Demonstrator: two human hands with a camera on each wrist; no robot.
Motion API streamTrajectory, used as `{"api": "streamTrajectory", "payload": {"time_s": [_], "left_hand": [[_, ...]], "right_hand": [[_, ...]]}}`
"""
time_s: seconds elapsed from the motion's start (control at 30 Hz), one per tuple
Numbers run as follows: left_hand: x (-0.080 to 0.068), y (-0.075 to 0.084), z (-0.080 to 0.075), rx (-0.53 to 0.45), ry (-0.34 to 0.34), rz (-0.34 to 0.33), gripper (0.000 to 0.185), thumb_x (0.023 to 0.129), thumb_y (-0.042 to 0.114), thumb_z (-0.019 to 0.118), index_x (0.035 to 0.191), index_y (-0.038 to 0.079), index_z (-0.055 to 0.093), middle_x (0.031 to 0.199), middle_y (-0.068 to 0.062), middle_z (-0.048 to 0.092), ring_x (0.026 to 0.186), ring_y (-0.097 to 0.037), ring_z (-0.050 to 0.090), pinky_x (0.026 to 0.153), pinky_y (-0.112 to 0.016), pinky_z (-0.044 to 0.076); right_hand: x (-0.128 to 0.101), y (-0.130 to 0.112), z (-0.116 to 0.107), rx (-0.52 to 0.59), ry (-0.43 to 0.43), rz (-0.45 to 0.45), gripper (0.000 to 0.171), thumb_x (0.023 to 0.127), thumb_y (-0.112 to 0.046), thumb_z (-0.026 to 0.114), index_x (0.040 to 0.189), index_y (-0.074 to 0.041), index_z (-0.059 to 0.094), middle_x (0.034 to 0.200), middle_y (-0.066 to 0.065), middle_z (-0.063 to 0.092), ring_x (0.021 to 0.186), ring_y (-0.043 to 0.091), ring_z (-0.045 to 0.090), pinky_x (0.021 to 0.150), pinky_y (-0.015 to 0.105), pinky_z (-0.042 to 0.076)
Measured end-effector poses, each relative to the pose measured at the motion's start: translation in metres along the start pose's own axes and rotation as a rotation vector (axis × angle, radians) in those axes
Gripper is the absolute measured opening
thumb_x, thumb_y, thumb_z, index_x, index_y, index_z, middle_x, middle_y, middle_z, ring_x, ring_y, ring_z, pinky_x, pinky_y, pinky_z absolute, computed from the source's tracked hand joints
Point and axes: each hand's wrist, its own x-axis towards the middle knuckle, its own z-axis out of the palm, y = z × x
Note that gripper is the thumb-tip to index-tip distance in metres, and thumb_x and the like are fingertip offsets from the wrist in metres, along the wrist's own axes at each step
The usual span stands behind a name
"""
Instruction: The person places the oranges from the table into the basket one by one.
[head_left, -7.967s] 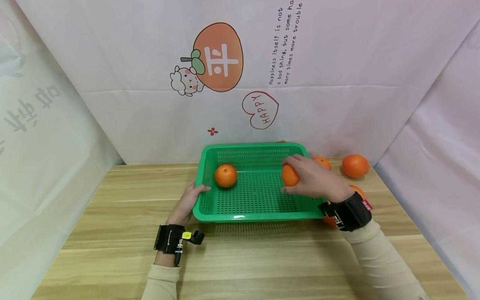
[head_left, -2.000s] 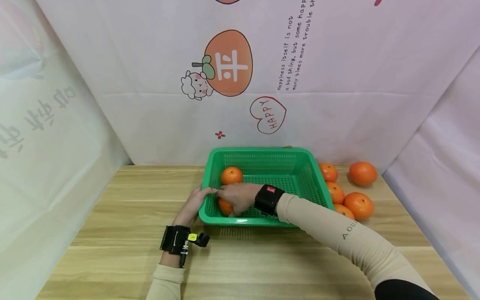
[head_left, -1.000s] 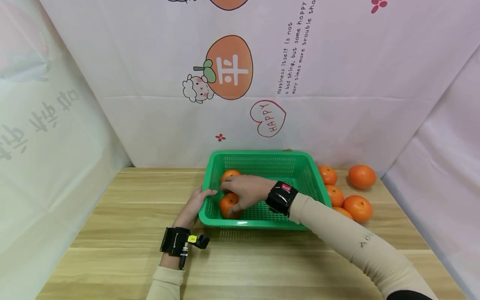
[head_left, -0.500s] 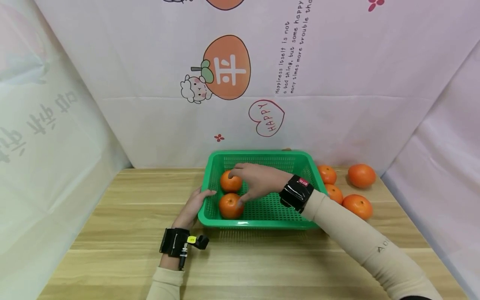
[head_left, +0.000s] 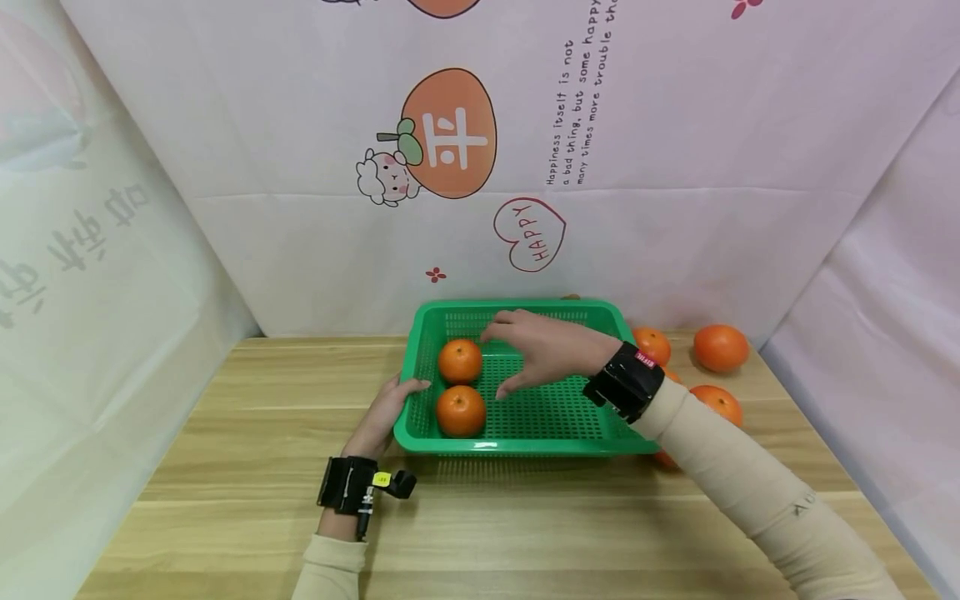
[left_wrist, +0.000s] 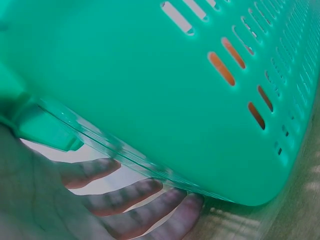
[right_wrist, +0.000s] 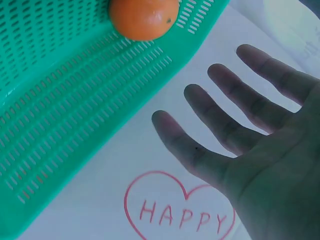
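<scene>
- Left hand [head_left: 384,410] grips the green basket [head_left: 525,447] at its left end.
- Two oranges [head_left: 461,412] sit inside, near it.
- Right hand [head_left: 551,346] hovers above, fingers spread, empty.
- Loose oranges [head_left: 721,348] lie on the bench [head_left: 255,433], right of those fingers, nearer this hand.

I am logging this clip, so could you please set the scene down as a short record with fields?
Container: green basket on a wooden table
Inside it: far orange and near orange, both toward its left end
Right of it: more oranges, some partly hidden by the right arm
Left hand: holds the basket's left rim
Right hand: open, holding nothing
Backdrop: white printed cloth
</scene>
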Motion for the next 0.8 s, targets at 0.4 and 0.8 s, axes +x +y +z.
{"api": "streamTrajectory", "payload": {"time_s": [0.4, 0.8], "left_hand": [[-0.001, 0.0, 0.0, -0.006, -0.008, -0.001, 0.065, 0.106, 0.028, 0.048, 0.166, 0.014, 0.028, 0.162, -0.017, 0.047, 0.137, -0.025, 0.056, 0.109, -0.04, 0.054], [-0.001, 0.0, 0.0, -0.004, 0.002, 0.005, 0.067, 0.105, 0.029, 0.049, 0.166, 0.013, 0.028, 0.163, -0.017, 0.046, 0.141, -0.029, 0.054, 0.111, -0.042, 0.053]], "right_hand": [[-0.035, 0.011, -0.015, 0.029, 0.051, 0.054, 0.08, 0.081, -0.05, 0.088, 0.147, -0.016, 0.057, 0.149, 0.007, 0.057, 0.134, 0.028, 0.058, 0.111, 0.048, 0.052], [-0.065, 0.026, -0.021, 0.034, 0.124, 0.106, 0.081, 0.081, -0.051, 0.088, 0.146, -0.012, 0.057, 0.148, 0.012, 0.057, 0.134, 0.034, 0.056, 0.112, 0.055, 0.05]]}}
